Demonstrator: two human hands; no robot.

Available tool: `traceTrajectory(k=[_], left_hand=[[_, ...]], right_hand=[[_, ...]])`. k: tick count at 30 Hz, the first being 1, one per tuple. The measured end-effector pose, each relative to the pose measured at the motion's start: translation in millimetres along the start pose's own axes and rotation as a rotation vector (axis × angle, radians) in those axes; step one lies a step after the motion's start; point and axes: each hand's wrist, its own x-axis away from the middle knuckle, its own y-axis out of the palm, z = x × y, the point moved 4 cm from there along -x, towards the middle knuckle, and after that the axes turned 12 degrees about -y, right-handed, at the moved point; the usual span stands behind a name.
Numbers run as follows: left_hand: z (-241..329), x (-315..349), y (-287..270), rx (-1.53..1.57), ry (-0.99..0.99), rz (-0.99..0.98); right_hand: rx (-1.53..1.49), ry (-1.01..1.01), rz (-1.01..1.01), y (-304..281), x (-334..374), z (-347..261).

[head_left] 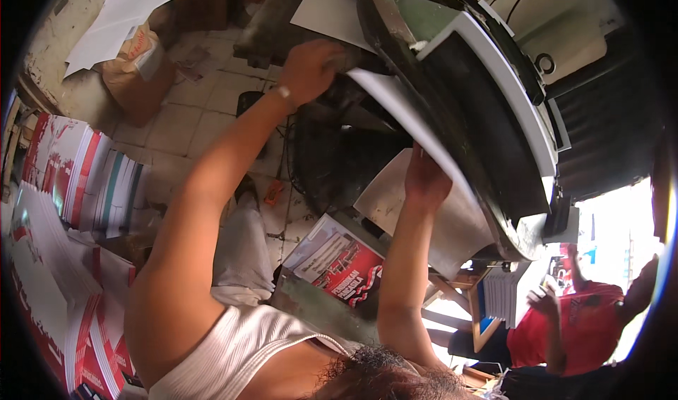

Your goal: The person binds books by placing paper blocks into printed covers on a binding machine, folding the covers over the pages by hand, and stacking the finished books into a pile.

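Observation:
My left hand point(311, 70) reaches forward beside the corner of a long white sheet point(417, 126). Its fingers are curled and slightly blurred, and I cannot make out what is in them. Closer to me, my right hand point(425, 180) grips the lower edge of the same sheet, its fingertips hidden behind it. The sheet lies along the dark curved edge of a large green machine point(424, 19). A wide black curved band and a pale strip point(505, 89) run across this machine. Below my right hand, a smooth greyish panel point(455, 227) slopes down.
Stacks of red-and-white printed books point(60, 163) stand on the left. A red-covered book point(346, 269) lies near my knee. Brown paper-wrapped bundles point(138, 75) sit on the tiled floor. At the lower right, a person in a red shirt point(579, 329) stands by a stack of white paper point(505, 297).

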Motion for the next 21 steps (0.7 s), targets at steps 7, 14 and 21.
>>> traceTrajectory(k=[7, 14, 21], left_hand=[[-19.4, -93.4, 119.0, -0.77, -0.131, -0.505], [-63.7, -115.4, 175.1, -0.444, -0.333, -0.726], [2.6, -95.3, 113.0, -0.815, -0.194, -0.724]], right_hand=[[-0.045, 0.037, 0.157, -18.8, -3.3, -36.3], [-0.106, 0.039, 0.128, -32.9, 4.6, -66.3], [-0.062, -0.01, 0.062, -67.1, 8.2, -100.3]])
